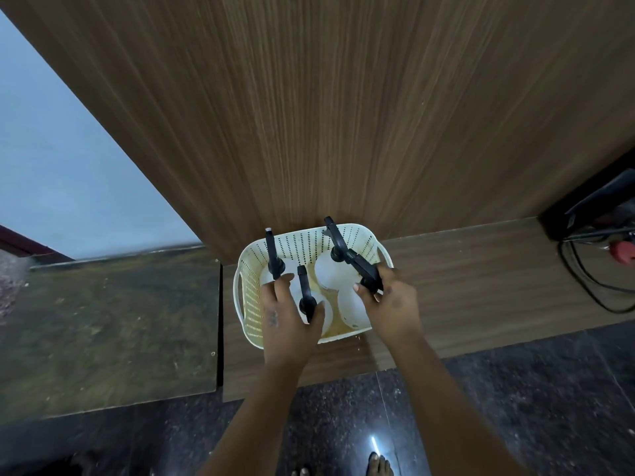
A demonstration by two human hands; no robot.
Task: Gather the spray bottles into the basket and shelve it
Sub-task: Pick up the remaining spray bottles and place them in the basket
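A cream perforated basket [295, 243] stands on a low wooden ledge against a wood panel. Inside it stand several white spray bottles with black trigger heads. My left hand [287, 321] reaches into the basket's left side, its fingers around the black head of a front-left bottle [307, 297]. Behind that one, another bottle's head [274, 255] stands free. My right hand [388, 304] is closed on the black trigger head [367, 271] of the front-right bottle [352, 305]. At the back right stands a further white bottle [330, 269].
The wooden ledge [481, 280] runs to the right, where black cables and a red object [623, 254] lie in a dark recess. A greenish stone surface [103, 321] lies to the left. Dark polished floor [515, 407] and my toes [378, 465] are below.
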